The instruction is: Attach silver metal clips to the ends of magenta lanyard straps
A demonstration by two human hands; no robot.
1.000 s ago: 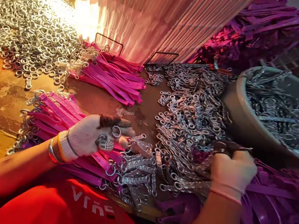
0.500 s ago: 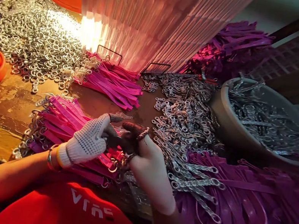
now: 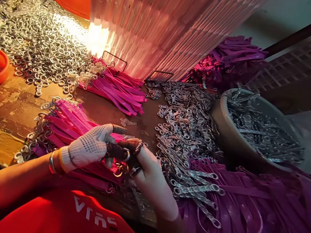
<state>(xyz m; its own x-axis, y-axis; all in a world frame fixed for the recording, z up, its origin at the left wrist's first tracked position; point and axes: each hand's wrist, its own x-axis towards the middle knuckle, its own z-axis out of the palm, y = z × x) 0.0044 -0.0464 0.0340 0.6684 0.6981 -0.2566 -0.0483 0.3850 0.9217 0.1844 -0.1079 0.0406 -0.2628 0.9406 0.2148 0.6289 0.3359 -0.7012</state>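
Observation:
My left hand (image 3: pixel 90 146), in a white dotted glove with darkened fingertips, is closed in a pinch. At its fingertips shows a small metal ring (image 3: pixel 127 155). Close against it, my right hand (image 3: pixel 151 174) is closed too, with dark coverings on its fingers; what those fingers hold is hidden. Below both hands lies a bundle of pink straps (image 3: pixel 66 121) with metal rings on their ends. To the right of my right hand spreads a heap of silvery chain-like metal pieces (image 3: pixel 184 125).
Loose metal rings (image 3: pixel 44 44) are piled at the back left beside an orange bowl (image 3: pixel 2 71). A second pink strap bundle (image 3: pixel 120 92) lies before a translucent corrugated panel (image 3: pixel 148 23). A bucket (image 3: pixel 219 111) of metal pieces and purple straps (image 3: pixel 247 213) stand right.
My hands have come slightly lower, still close together at the fingertips. A metal ring now shows between them. The view has shifted a little to the right.

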